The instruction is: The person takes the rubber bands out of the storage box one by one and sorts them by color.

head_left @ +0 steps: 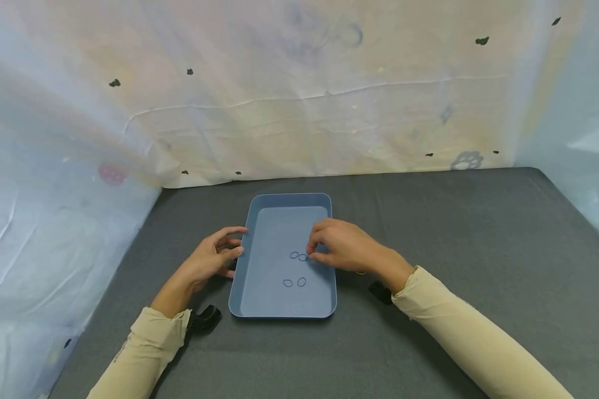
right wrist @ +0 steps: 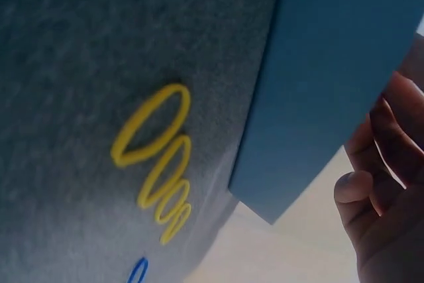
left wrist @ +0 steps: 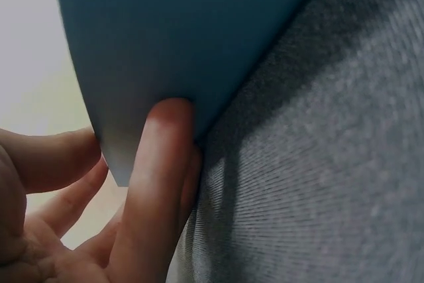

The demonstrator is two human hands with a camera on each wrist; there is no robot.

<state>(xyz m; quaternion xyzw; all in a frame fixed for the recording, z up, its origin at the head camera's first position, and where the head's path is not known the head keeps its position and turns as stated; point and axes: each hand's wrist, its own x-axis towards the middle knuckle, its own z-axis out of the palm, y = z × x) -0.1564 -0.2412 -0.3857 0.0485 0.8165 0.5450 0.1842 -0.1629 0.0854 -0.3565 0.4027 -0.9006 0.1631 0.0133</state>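
Resting on a dark grey table cover, a shallow blue tray sits between both hands, long side running away from the person. Left hand lies against the tray's left rim; the left wrist view shows one fingertip pressed to the tray's outer wall, other fingers loosely spread, nothing gripped. Right hand reaches over the right rim, fingers curled down toward the tray floor, tips touching or just beside a small blue rubber band. Whether thumb and finger actually pinch that band cannot be told from the head view. A second blue band lies just beside the first. Two more blue bands lie nearer the person, side by side, apart from the upper pair. Right wrist view shows several yellow rubber bands on the cloth just outside the tray wall, close together, and the edge of another blue band at the bottom. Both forearms wear beige sleeves. Pale, wrinkled sheeting with small dark marks stands behind and on both sides.
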